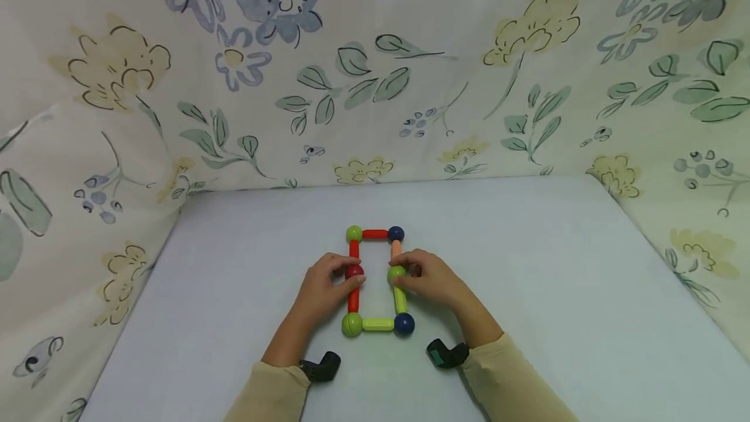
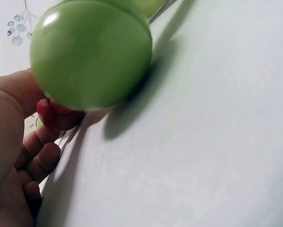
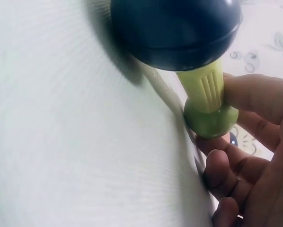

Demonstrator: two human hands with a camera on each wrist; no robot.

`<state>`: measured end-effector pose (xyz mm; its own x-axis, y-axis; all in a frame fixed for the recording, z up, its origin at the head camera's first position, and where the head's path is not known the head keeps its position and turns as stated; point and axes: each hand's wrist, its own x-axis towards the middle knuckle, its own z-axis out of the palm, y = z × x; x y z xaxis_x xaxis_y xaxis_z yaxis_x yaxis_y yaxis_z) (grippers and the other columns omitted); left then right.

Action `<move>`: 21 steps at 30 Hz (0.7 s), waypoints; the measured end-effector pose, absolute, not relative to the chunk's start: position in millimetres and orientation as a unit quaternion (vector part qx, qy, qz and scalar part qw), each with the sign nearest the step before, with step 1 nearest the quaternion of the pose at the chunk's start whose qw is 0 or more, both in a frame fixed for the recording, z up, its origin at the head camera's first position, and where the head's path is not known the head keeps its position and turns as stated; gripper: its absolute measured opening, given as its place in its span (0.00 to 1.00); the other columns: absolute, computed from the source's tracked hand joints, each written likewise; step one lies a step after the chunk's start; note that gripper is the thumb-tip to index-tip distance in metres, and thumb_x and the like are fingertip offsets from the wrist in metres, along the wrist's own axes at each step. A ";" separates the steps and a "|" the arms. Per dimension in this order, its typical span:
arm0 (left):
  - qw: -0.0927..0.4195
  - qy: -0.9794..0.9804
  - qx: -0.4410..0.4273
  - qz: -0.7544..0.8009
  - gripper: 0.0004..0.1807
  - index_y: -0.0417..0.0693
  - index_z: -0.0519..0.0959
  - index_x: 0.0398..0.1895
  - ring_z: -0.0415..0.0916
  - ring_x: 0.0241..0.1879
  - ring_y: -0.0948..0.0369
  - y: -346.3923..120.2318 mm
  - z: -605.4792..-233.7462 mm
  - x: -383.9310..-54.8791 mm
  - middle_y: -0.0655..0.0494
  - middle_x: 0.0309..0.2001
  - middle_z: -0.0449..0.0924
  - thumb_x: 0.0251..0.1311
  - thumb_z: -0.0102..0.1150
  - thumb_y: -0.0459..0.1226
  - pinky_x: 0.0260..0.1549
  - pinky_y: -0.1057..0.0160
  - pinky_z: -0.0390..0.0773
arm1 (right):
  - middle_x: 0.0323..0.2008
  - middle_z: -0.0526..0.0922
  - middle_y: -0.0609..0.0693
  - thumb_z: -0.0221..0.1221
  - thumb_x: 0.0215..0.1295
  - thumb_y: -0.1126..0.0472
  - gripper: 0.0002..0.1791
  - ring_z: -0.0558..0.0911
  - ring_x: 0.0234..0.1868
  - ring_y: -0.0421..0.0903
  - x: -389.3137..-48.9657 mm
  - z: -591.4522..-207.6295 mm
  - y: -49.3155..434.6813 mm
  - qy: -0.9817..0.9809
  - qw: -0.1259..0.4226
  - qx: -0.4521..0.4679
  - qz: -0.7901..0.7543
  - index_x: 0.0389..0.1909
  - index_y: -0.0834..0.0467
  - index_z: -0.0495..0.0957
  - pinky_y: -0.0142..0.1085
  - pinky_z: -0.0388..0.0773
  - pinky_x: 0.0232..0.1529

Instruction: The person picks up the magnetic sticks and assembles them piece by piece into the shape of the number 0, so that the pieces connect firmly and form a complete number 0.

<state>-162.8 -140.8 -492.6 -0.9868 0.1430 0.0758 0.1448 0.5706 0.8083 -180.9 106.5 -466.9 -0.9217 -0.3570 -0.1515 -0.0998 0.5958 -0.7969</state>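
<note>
A rectangular frame of balls and rods lies on the white table. My left hand [image 1: 323,284] pinches the red ball [image 1: 354,272] midway along its left side, between red rods [image 1: 353,301]. On the right side, my right hand [image 1: 430,277] pinches the middle green ball [image 1: 396,274], between an orange rod [image 1: 396,249] above and a yellow-green rod [image 1: 400,301] below. Green balls [image 1: 352,324] form the left corners, dark blue balls [image 1: 404,324] the right ones. A red rod [image 1: 375,234] joins the far corners, a yellow-green rod [image 1: 378,324] the near ones.
The white table [image 1: 545,266] spreads out around the frame on both sides. A floral cloth [image 1: 375,83] hangs behind it and down both sides. Each wrist wears a dark camera mount [image 1: 321,367], close to the tabletop, below a beige sleeve [image 1: 272,393].
</note>
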 end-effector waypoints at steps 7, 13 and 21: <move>0.010 -0.892 -0.069 -0.448 0.17 0.61 0.83 0.49 0.70 0.42 0.62 -136.8 -492.6 -162.8 0.62 0.41 0.77 0.55 0.71 0.47 0.41 0.60 0.70 | 0.41 0.79 0.45 0.68 0.60 0.55 0.16 0.73 0.38 0.46 -181.6 -466.9 105.6 0.885 0.149 -0.128 -0.423 0.50 0.46 0.83 0.36 0.73 0.35; 0.011 -0.895 -0.074 -0.439 0.18 0.61 0.83 0.51 0.70 0.43 0.63 -137.7 -492.9 -163.4 0.63 0.40 0.77 0.56 0.71 0.47 0.43 0.59 0.69 | 0.41 0.80 0.45 0.68 0.59 0.54 0.17 0.73 0.38 0.45 -182.9 -466.9 106.2 0.882 0.147 -0.130 -0.429 0.50 0.47 0.83 0.36 0.73 0.36; 0.007 -0.897 -0.066 -0.437 0.20 0.61 0.79 0.58 0.74 0.52 0.60 -150.4 -482.4 -158.1 0.61 0.51 0.78 0.63 0.64 0.47 0.52 0.52 0.77 | 0.43 0.79 0.46 0.65 0.63 0.50 0.20 0.74 0.38 0.45 -180.2 -467.2 108.5 0.904 0.098 -0.109 -0.401 0.56 0.46 0.79 0.37 0.75 0.36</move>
<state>-158.1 -150.4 -482.4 -0.9911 0.1127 0.0714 0.1257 0.6088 0.7833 -180.2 108.5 -467.2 -0.9570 -0.2756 -0.0905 -0.1180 0.6549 -0.7465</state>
